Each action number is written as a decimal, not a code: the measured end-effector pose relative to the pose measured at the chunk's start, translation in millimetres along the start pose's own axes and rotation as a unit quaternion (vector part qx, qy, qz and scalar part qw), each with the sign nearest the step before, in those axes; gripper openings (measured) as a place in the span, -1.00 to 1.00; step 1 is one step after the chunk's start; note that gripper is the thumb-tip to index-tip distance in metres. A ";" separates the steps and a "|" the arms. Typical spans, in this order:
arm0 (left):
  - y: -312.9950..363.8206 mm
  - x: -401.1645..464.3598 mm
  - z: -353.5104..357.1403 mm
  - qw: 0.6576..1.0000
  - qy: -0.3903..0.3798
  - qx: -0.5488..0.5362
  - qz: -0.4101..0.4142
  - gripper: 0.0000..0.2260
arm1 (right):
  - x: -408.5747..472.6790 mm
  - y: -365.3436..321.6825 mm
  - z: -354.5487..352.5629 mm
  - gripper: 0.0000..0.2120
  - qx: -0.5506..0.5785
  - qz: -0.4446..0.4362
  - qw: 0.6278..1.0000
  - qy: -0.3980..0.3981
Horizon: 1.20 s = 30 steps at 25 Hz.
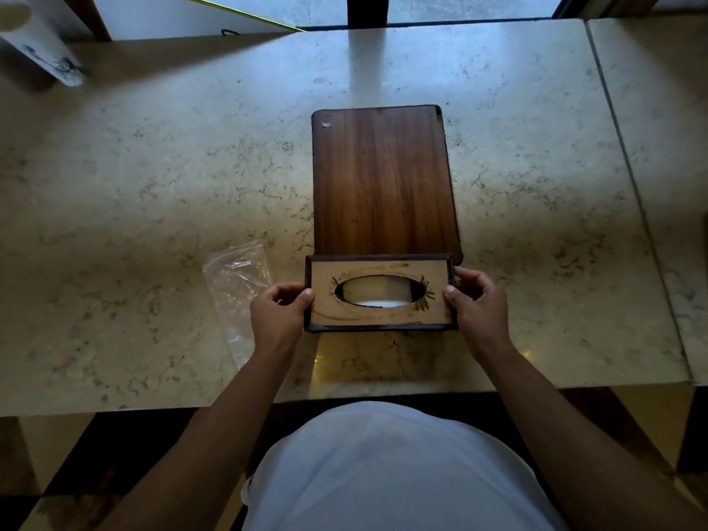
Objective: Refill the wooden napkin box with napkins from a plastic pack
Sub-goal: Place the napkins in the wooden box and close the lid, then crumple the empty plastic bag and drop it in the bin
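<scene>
I hold the wooden napkin box [433,312] above the near part of the marble table, its light top face with a dark frame turned up to me. My left hand [279,313] grips its left end and my right hand [477,308] grips its right end. Through the oval slot, white napkins [377,302] show inside. A dark wooden board [383,182], about as wide as the box, lies flat on the table just beyond it. The clear plastic pack [235,285] lies crumpled and looks empty, left of my left hand.
The marble table [153,166] has its front edge close to my body. A seam to a second slab [659,147] runs down the right. A white paper bag [42,44] stands at the far left corner. A window is beyond the far edge.
</scene>
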<state>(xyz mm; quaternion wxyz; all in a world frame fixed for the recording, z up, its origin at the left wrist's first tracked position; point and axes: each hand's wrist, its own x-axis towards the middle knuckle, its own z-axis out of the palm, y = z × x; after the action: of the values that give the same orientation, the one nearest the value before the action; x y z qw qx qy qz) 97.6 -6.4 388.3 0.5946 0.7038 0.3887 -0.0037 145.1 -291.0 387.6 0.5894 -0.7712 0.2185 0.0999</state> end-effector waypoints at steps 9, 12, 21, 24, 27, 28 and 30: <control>13.1 5.9 -11.7 0.998 -0.054 0.026 -0.007 -0.89 | 16.0 -35.1 14.0 -0.47 -0.234 -0.097 0.967 -0.019; 16.9 8.6 -24.0 0.998 -0.064 0.002 -0.021 -0.83 | 17.5 -55.6 40.0 -0.50 -0.295 -0.194 0.933 -0.065; 6.2 31.7 -92.6 0.999 0.036 -0.024 -0.026 -0.82 | -4.4 -84.0 154.5 -0.60 -0.309 -0.286 0.880 -0.220; -9.9 41.9 -115.3 0.994 0.088 0.038 -0.054 -0.78 | -13.6 -87.3 194.2 -0.59 -0.336 -0.273 0.859 -0.273; -25.7 49.6 -132.0 0.988 0.084 0.065 -0.112 -0.67 | -20.3 -90.4 228.5 -0.58 -0.389 -0.259 0.829 -0.309; -30.3 53.1 -135.3 0.986 0.069 0.070 -0.136 -0.63 | -20.3 -91.1 237.8 -0.57 -0.409 -0.255 0.818 -0.314; -38.4 58.8 -137.4 0.984 0.041 0.046 -0.167 -0.58 | -18.5 -90.4 252.6 -0.55 -0.451 -0.231 0.800 -0.321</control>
<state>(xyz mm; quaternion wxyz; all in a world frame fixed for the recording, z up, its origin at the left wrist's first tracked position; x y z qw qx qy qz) 54.7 140.5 369.0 0.5363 0.6550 0.5244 -0.0914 196.1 -27.2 401.4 0.2170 -0.9012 -0.2378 0.2901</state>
